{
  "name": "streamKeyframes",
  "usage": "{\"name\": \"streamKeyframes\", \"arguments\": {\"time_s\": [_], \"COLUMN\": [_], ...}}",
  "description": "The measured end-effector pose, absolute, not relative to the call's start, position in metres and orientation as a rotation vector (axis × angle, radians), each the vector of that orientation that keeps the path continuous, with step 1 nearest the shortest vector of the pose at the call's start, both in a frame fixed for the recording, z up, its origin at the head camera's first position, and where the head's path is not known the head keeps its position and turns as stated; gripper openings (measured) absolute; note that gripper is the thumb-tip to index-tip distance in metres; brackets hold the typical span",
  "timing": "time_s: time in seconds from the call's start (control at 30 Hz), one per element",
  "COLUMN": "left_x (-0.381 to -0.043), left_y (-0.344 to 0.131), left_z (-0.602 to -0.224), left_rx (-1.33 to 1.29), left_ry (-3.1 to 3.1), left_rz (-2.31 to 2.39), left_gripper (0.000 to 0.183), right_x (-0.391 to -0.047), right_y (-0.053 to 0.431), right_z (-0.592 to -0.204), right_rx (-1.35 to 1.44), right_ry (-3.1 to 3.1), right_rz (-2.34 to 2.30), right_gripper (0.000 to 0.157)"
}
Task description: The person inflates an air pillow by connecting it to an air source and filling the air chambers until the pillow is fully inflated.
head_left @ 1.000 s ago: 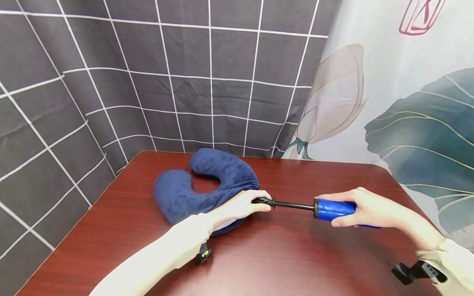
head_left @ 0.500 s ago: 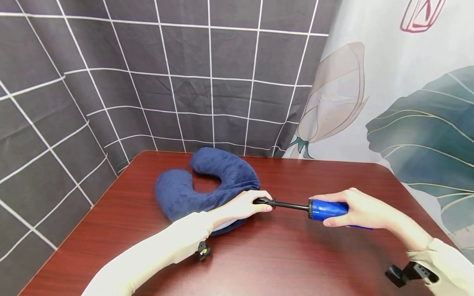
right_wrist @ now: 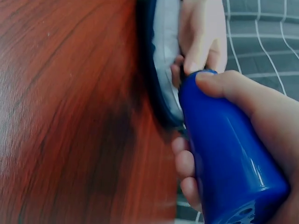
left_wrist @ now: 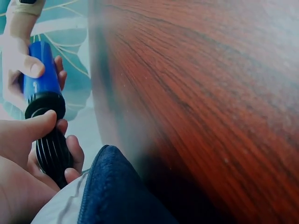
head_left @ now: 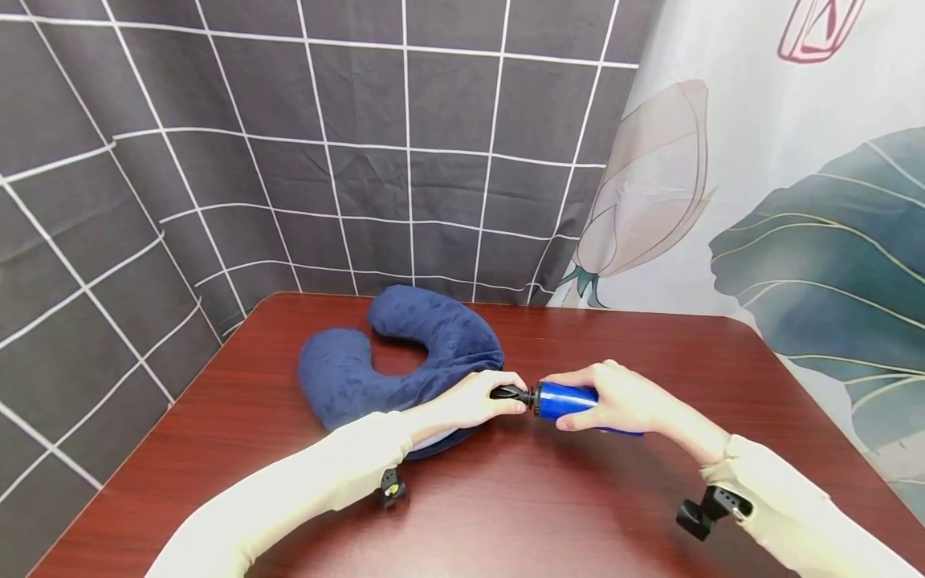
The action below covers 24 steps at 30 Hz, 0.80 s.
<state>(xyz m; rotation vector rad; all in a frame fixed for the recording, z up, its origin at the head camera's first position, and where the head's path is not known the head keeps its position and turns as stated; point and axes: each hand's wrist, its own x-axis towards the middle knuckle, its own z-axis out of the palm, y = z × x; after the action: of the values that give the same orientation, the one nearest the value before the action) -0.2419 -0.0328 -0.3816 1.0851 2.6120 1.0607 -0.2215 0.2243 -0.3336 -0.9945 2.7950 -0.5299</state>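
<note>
A blue hand pump [head_left: 567, 400] lies level between both hands, its black rod pushed in so the barrel sits close to the black handle [left_wrist: 52, 151]. My left hand [head_left: 473, 399] grips that ribbed handle beside the neck pillow. Around the blue barrel curl the fingers of my right hand [head_left: 614, 399], thumb along its side in the right wrist view. The navy U-shaped neck pillow [head_left: 405, 361] rests on the table under my left forearm. Its zipper edge is open in the left wrist view, showing a white inner part [left_wrist: 60, 203]. Whether the pump joins the pillow is hidden.
The reddish-brown wooden table [head_left: 578, 506] carries the pillow. A dark grid-patterned curtain [head_left: 361, 177] hangs behind and to the left, a floral white one [head_left: 759, 201] at the right. Small black cameras are strapped to both wrists.
My right hand has moved left with the blue barrel, sliding it along the black rod until the rod is nearly all inside. My left hand and the pillow have stayed in place.
</note>
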Motion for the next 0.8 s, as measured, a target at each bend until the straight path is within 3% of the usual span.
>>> {"name": "streamKeyframes", "arguments": {"time_s": [0.37, 0.8], "left_x": [-0.240, -0.238], "left_y": [-0.035, -0.036], "left_z": [-0.384, -0.383], "left_rx": [1.159, 1.209], "left_ry": [2.653, 2.673], "left_rz": [1.000, 0.960], "left_gripper": [0.017, 0.020], "right_x": [-0.217, -0.197], "right_y": [0.234, 0.296], "right_z": [-0.328, -0.315], "right_rx": [-0.976, -1.032], "right_ry": [2.767, 2.727], "right_rz": [-0.461, -0.481], "right_gripper": [0.068, 0.067]}}
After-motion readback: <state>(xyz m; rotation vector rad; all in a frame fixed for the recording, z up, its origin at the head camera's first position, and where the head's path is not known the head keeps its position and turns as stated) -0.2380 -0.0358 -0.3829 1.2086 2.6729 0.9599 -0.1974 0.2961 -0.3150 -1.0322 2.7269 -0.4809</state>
